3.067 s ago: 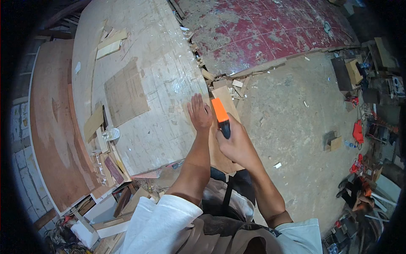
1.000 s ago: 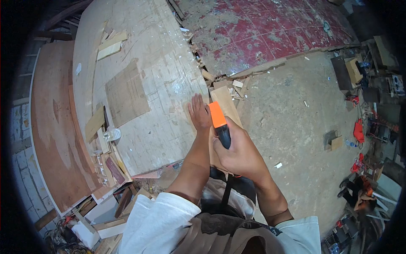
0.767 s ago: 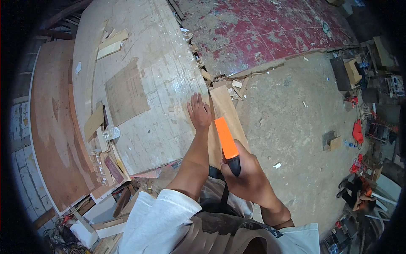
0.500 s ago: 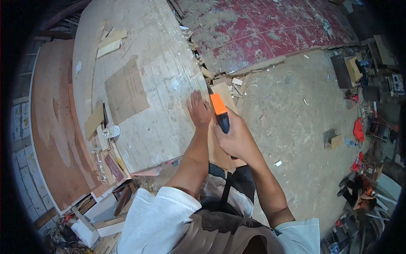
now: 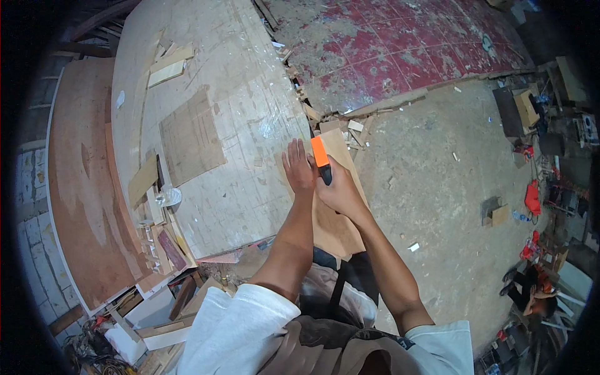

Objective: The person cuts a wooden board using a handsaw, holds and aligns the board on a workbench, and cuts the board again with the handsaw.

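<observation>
My right hand (image 5: pixel 340 189) is closed round the orange and black handle of a handsaw (image 5: pixel 320 153). Its blade is almost edge-on and mostly hidden. A light brown wooden board (image 5: pixel 334 232) lies along the right edge of the pale worktable (image 5: pixel 250 206), part of it jutting past that edge towards me. My left hand (image 5: pixel 300 167) rests flat on the board, fingers stretched out and pointing away from me, just left of the saw. The two hands are close together, near the table's edge.
A flat brown sheet (image 5: pixel 192 137) and wood strips (image 5: pixel 167 72) lie on the worktable. Offcuts (image 5: pixel 357 131) litter the concrete floor (image 5: pixel 425 181) beyond the board. At left stands a reddish-brown panel (image 5: pixel 84 187). Near the right rim, a person (image 5: pixel 534 290) is among clutter.
My right hand and the saw handle have moved down and slightly away from me, closer to the board. The left hand still presses on it. The view has shifted slightly.
</observation>
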`<state>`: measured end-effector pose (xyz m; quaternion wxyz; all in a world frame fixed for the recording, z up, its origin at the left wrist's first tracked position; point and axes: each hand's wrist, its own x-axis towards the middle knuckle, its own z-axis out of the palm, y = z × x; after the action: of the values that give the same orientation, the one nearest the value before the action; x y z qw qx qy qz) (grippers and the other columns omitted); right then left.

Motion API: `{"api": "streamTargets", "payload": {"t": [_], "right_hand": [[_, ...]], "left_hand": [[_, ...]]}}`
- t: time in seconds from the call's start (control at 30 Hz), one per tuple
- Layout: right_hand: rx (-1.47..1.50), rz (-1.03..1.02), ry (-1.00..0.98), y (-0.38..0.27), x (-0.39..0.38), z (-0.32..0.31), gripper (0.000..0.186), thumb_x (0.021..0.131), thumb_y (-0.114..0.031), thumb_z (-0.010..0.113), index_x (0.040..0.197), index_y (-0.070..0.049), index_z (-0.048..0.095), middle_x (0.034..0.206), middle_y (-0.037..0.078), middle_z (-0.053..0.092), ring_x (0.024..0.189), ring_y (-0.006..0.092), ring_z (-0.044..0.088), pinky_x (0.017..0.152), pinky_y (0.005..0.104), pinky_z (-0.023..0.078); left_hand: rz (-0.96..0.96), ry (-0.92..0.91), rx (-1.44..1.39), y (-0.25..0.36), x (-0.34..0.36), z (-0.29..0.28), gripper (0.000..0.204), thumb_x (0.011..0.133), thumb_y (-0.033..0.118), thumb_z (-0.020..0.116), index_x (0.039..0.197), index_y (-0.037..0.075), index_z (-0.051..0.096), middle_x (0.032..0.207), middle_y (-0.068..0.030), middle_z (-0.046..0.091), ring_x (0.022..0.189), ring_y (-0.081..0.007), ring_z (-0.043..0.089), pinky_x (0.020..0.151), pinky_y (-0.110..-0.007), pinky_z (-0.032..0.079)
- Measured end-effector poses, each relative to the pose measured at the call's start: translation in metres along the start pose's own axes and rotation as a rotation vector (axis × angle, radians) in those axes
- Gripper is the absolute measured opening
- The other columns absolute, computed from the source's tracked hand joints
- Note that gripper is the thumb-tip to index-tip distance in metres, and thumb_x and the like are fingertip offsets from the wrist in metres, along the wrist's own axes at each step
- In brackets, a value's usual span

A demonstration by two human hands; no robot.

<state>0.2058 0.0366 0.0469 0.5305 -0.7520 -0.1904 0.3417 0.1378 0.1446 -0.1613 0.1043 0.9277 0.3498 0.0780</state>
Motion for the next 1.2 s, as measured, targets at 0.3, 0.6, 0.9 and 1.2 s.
{"api": "streamTargets", "payload": {"t": [0.3, 0.6, 0.9, 1.2], "right_hand": [[0.012, 0.121, -0.064, -0.017, 0.012, -0.007, 0.024, 0.085, -0.004, 0.055, 0.108, 0.003, 0.056, 0.081, 0.012, 0.059, 0.076, 0.0148, 0.054, 0.074, 0.0304, 0.047], [0.071, -0.114, 0.086, -0.010, -0.008, 0.010, 0.013, 0.085, -0.005, 0.056, 0.095, 0.003, 0.055, 0.069, 0.011, 0.057, 0.063, 0.0157, 0.050, 0.060, 0.0344, 0.044], [0.035, 0.048, -0.093, -0.028, -0.013, 0.005, 0.020, 0.085, -0.005, 0.054, 0.103, 0.002, 0.058, 0.080, 0.017, 0.062, 0.071, 0.0209, 0.060, 0.068, 0.0339, 0.048], [-0.028, 0.008, -0.005, 0.028, 0.020, 0.010, 0.026, 0.085, -0.006, 0.057, 0.110, 0.001, 0.059, 0.082, 0.019, 0.066, 0.074, 0.0253, 0.065, 0.071, 0.0358, 0.050]], "left_hand": [[0.053, 0.013, 0.098, -0.006, -0.011, 0.004, 0.056, 0.096, 0.026, 0.042, 0.148, 0.006, 0.035, 0.154, -0.0110, 0.034, 0.144, -0.0217, 0.027, 0.120, -0.044, 0.010], [-0.013, -0.037, 0.009, -0.002, 0.001, -0.005, 0.056, 0.097, 0.029, 0.041, 0.148, 0.007, 0.034, 0.154, -0.0090, 0.034, 0.144, -0.0207, 0.026, 0.120, -0.043, 0.010], [0.060, 0.041, 0.095, -0.019, -0.014, 0.003, 0.058, 0.095, 0.029, 0.041, 0.148, 0.005, 0.035, 0.155, -0.0109, 0.032, 0.145, -0.0213, 0.025, 0.120, -0.045, 0.008], [0.003, 0.002, 0.034, -0.010, -0.010, 0.004, 0.057, 0.095, 0.028, 0.040, 0.147, 0.006, 0.036, 0.152, -0.0113, 0.036, 0.143, -0.0224, 0.028, 0.120, -0.045, 0.011]]}}
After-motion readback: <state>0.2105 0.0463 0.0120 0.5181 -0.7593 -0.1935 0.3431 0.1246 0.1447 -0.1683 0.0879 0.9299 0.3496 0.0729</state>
